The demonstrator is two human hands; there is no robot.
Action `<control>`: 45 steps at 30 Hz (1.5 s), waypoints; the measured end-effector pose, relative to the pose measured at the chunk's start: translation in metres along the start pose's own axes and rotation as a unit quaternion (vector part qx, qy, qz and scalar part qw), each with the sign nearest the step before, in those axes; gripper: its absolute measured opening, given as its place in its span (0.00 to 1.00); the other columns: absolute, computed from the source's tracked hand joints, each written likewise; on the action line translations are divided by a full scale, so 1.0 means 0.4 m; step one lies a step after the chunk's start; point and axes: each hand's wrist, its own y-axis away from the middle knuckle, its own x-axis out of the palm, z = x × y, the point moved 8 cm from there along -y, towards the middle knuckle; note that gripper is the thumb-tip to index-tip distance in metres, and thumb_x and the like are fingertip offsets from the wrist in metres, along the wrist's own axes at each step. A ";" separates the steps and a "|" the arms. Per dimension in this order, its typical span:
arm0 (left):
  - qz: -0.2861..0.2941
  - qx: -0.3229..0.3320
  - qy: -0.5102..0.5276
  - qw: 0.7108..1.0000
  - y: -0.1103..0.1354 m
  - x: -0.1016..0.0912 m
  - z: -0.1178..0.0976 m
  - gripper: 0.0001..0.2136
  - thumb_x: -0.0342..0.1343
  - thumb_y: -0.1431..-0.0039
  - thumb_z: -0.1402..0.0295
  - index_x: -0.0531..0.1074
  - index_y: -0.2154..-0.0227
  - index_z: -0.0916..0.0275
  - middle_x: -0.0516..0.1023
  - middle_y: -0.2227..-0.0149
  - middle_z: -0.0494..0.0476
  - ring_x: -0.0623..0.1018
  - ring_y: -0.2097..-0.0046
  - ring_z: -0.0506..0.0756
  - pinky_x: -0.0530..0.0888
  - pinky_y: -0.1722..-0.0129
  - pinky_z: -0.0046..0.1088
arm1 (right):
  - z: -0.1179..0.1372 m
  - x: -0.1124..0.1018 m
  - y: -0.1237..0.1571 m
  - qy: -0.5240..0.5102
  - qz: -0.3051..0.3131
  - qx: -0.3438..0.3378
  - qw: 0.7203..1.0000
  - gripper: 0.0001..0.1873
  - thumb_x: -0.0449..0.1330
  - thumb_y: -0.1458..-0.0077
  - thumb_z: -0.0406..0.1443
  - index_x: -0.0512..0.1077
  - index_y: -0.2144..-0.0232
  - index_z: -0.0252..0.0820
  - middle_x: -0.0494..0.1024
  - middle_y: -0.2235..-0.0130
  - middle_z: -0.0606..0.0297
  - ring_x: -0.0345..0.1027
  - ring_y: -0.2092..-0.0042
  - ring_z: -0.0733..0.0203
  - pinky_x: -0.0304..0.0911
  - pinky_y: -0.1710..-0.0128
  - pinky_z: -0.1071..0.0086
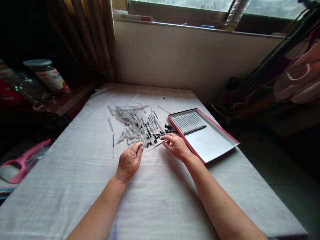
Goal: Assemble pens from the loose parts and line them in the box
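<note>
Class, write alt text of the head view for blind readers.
A person's left hand holds a pale tube over a cloth-covered table; the right hand appears to pinch a thin rod. Beyond lies a heap of pen parts; at right, a tray holds a row of pens.

Pile of pen parts [135,117] sits toward the table's [130,206] back edge, tray [212,143] to its right by the right edge, pens [190,122] lined up in the tray's far half, caps [169,128] between pile and tray.
</note>
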 end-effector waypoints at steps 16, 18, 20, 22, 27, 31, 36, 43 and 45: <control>-0.001 -0.018 0.033 0.999 -0.002 0.014 0.022 0.12 0.50 0.38 0.62 0.73 0.56 0.58 0.81 0.59 0.58 0.80 0.58 0.57 0.73 0.55 0.31 | 0.035 0.059 0.020 0.361 0.196 -0.139 0.901 0.12 0.48 0.38 0.29 0.71 0.62 0.39 0.75 0.60 0.55 0.71 0.64 0.59 0.58 0.70 0.71; -0.002 -0.022 0.034 0.999 -0.002 0.014 0.023 0.12 0.50 0.38 0.62 0.73 0.57 0.58 0.81 0.60 0.58 0.80 0.59 0.57 0.73 0.56 0.30 | 0.035 0.056 0.033 0.363 0.202 -0.149 0.898 0.13 0.47 0.39 0.26 0.71 0.63 0.37 0.75 0.60 0.54 0.71 0.64 0.59 0.59 0.70 0.70; -0.004 -0.026 0.034 0.999 -0.003 0.013 0.024 0.11 0.50 0.38 0.63 0.74 0.57 0.58 0.81 0.60 0.58 0.80 0.60 0.57 0.73 0.58 0.30 | 0.038 0.044 0.045 0.331 0.187 -0.148 0.913 0.13 0.47 0.40 0.25 0.71 0.63 0.36 0.76 0.61 0.53 0.71 0.64 0.58 0.60 0.69 0.70; -0.005 -0.023 0.035 0.999 -0.002 0.013 0.021 0.11 0.50 0.38 0.63 0.74 0.57 0.59 0.81 0.61 0.58 0.80 0.61 0.57 0.74 0.59 0.30 | 0.045 0.011 0.048 0.229 0.122 -0.124 0.958 0.11 0.48 0.38 0.29 0.70 0.61 0.37 0.76 0.62 0.54 0.72 0.64 0.57 0.63 0.67 0.68; -0.004 0.019 0.057 0.998 0.003 0.020 0.002 0.11 0.51 0.38 0.63 0.73 0.57 0.60 0.81 0.61 0.57 0.80 0.60 0.55 0.74 0.58 0.29 | 0.014 -0.084 0.050 -0.277 -0.161 0.015 0.947 0.15 0.53 0.39 0.40 0.64 0.52 0.43 0.78 0.63 0.62 0.73 0.71 0.64 0.65 0.74 0.72; -0.012 0.043 0.060 0.997 0.007 0.021 -0.010 0.11 0.50 0.38 0.64 0.73 0.57 0.60 0.81 0.61 0.57 0.81 0.61 0.55 0.75 0.57 0.29 | 0.016 -0.052 0.051 -0.448 -0.219 0.072 0.864 0.13 0.59 0.45 0.43 0.67 0.61 0.42 0.79 0.65 0.63 0.73 0.71 0.64 0.65 0.77 0.74; -0.008 0.052 0.054 0.997 0.011 0.025 -0.015 0.10 0.50 0.37 0.65 0.73 0.57 0.60 0.81 0.61 0.57 0.81 0.60 0.55 0.76 0.57 0.29 | 0.034 -0.019 0.054 -0.476 -0.216 0.082 0.848 0.13 0.61 0.47 0.44 0.67 0.63 0.43 0.80 0.66 0.64 0.74 0.69 0.64 0.67 0.76 0.74; -0.009 0.049 0.056 0.997 0.011 0.026 -0.015 0.10 0.50 0.37 0.65 0.73 0.57 0.60 0.82 0.61 0.57 0.81 0.60 0.55 0.75 0.57 0.29 | 0.034 -0.024 0.058 -0.485 -0.243 0.084 0.836 0.13 0.61 0.46 0.43 0.66 0.61 0.43 0.80 0.65 0.64 0.75 0.69 0.64 0.68 0.76 0.74; -0.012 0.050 0.057 0.997 0.011 0.024 -0.016 0.10 0.51 0.37 0.65 0.73 0.57 0.60 0.82 0.61 0.57 0.81 0.60 0.55 0.75 0.57 0.29 | 0.038 -0.027 0.058 -0.484 -0.247 0.083 0.835 0.13 0.60 0.46 0.43 0.66 0.61 0.43 0.80 0.66 0.64 0.75 0.69 0.64 0.68 0.76 0.74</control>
